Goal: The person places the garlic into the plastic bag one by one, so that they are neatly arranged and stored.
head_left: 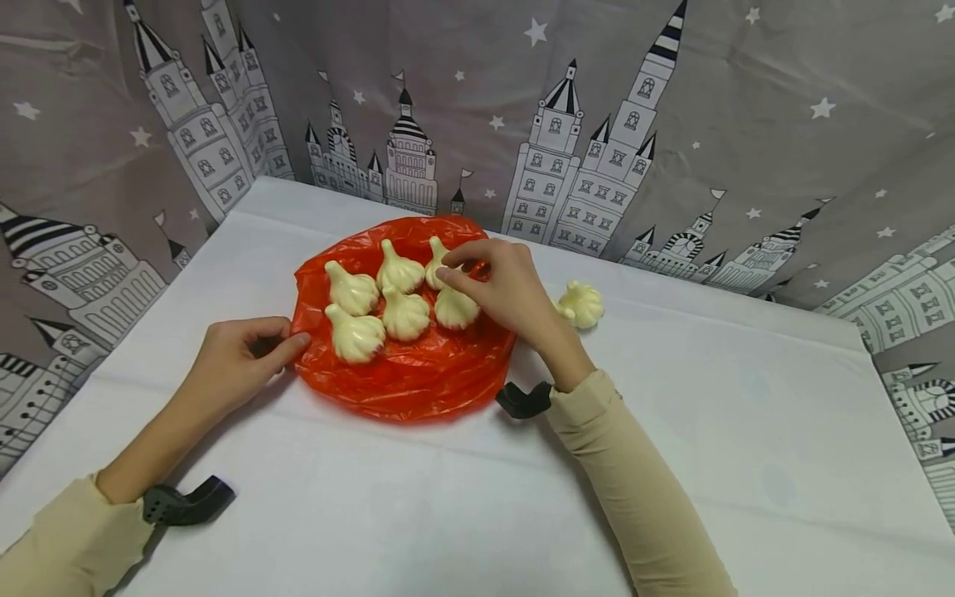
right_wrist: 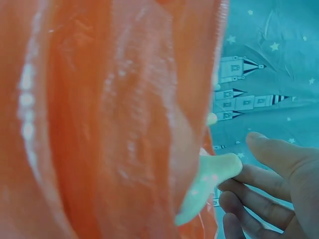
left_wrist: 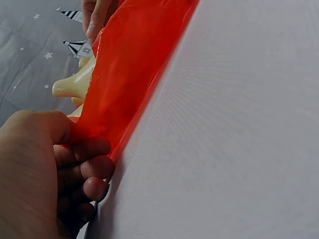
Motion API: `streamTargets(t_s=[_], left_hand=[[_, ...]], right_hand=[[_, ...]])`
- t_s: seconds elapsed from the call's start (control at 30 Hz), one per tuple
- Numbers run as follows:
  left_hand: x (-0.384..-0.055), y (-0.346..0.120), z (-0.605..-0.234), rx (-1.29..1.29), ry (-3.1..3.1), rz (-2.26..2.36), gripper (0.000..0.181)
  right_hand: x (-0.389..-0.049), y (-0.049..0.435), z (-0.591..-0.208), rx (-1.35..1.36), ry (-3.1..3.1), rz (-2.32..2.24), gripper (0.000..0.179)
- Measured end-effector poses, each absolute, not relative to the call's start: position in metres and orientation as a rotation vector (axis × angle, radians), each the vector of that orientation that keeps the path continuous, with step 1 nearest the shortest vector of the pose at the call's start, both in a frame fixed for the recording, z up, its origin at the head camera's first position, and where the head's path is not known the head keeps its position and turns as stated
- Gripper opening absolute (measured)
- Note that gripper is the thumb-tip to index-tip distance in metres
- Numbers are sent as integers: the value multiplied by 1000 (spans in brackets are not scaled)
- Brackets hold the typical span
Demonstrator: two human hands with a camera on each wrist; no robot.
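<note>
A red plastic bag [head_left: 406, 385] lies spread on the table with its mouth turned up, holding several cream garlic bulbs [head_left: 356, 336]. At the bag's left edge, my left hand [head_left: 239, 356] pinches the rim between thumb and fingers, as the left wrist view also shows. My right hand [head_left: 503, 286] hovers over the bag's right side, beside a garlic bulb [head_left: 457, 308]. In the right wrist view its thumb stands apart from the loosely bent fingers [right_wrist: 264, 196], which are right at the stem of a garlic bulb [right_wrist: 207, 184]. The hand partly hides the bulbs below it.
Right of the bag, a garlic bulb [head_left: 582, 304] lies on the white table [head_left: 709, 431], with another bulb partly hidden behind my right wrist. A grey curtain [head_left: 477, 108] printed with castles and stars hangs along the table's back and sides.
</note>
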State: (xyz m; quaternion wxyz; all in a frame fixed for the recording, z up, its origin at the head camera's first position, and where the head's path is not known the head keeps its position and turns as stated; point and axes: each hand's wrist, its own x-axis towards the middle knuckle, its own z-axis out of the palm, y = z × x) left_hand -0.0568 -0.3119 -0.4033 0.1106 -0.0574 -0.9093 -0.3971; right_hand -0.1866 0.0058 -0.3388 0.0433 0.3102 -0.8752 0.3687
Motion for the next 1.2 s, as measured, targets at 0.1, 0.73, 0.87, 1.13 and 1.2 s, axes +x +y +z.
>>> streamTargets(t_s=[0.1, 0.73, 0.87, 1.13, 1.2], left_hand=[[-58, -311, -403, -174, -2675, -1164, 12], [-58, -310, -403, -163, -2690, -1137, 11], [-58, -310, -403, -177, -2688, -1125, 11], [-58, -312, -403, -180, -2693, -1103, 11], [-57, -313, -403, -177, -2692, -1104, 10]], right_hand=[[-187, 11, -336, 913, -2653, 1146, 24], [-183, 46, -329, 883, -2633, 1165, 20], [-185, 60, -327, 875, -2611, 1157, 20], [-188, 96, -329, 780, -2602, 1168, 20], [-189, 104, -330, 762, -2610, 1157, 20]])
